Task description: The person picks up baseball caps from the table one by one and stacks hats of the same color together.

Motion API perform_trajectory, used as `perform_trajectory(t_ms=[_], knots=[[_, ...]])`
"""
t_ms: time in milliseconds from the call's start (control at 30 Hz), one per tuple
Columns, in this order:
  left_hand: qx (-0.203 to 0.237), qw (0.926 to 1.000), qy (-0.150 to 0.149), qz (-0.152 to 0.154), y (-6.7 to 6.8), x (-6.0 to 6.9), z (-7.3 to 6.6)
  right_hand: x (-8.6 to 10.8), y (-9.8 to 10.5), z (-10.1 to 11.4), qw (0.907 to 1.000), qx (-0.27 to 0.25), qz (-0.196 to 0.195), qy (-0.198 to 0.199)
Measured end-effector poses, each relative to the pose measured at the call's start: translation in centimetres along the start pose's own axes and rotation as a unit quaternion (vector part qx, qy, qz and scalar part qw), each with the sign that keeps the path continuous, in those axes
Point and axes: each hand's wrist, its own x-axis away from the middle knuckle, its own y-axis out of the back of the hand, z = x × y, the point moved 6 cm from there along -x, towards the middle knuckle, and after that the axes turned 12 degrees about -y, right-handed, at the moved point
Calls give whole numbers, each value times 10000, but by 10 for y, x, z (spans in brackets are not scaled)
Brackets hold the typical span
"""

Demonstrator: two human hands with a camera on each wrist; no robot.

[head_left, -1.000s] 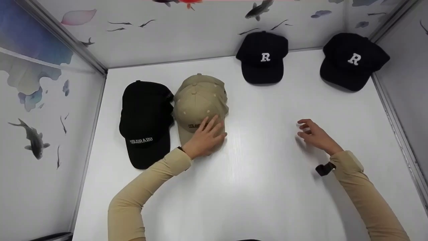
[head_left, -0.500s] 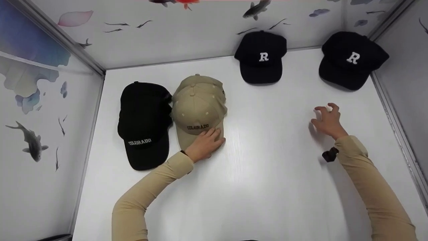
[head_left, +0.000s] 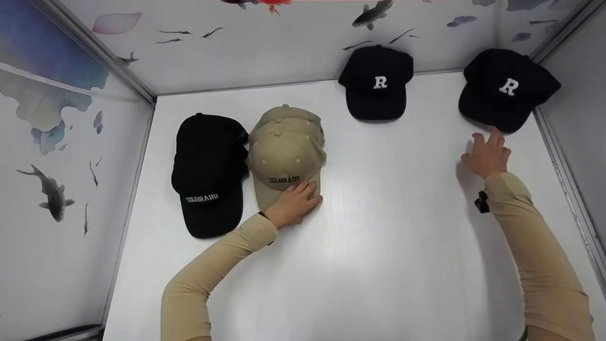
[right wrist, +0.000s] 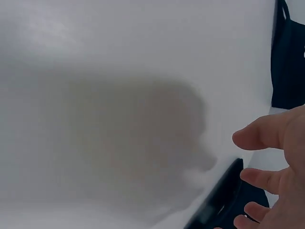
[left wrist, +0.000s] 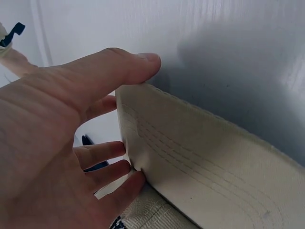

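Note:
My left hand (head_left: 294, 204) touches the brim of the front beige cap (head_left: 284, 151), lettered COLORADO. In the left wrist view its thumb and extended fingers (left wrist: 114, 169) lie along the edge of the stitched beige brim (left wrist: 190, 157). Behind it a second beige cap (head_left: 285, 111) is mostly covered. At the right, my right hand (head_left: 487, 154) has spread, slightly bent fingers, the index tip close to the brim of a navy cap (head_left: 502, 97) with a white R. Whether it touches cannot be told. The right wrist view shows a dark brim (right wrist: 219, 205) just beyond the fingers.
Left of the beige caps lie black COLORADO caps (head_left: 208, 161), apparently overlapped. Another navy R cap (head_left: 377, 99) leans at the back wall (head_left: 246, 52). White panels enclose the white table (head_left: 369, 237) at left, back and right.
My right hand has moved away and right, up to the far-right navy cap. My left hand has slid back from the beige cap's crown onto its brim. The caps stay put.

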Motion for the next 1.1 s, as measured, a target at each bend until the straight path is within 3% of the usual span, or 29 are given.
perform_trajectory(t_ms=[133,233,400,667,867,1100], knots=[[13,9999,27,121,-1,-1,0,-8,8,-13,9986,487,-152,-129],[25,9998,34,181,-1,-1,0,-13,10,-23,9970,716,121,-284],[10,9998,66,173,-2,-1,0,-17,10,-32,9940,807,568,-477],[72,9996,90,274,-5,-2,0,-22,7,-36,9926,879,713,-440],[32,9996,58,261,-5,-2,0,-22,9,-27,9935,845,677,-357],[80,9996,70,260,-5,0,3,-23,4,-19,9940,1058,277,-74]])
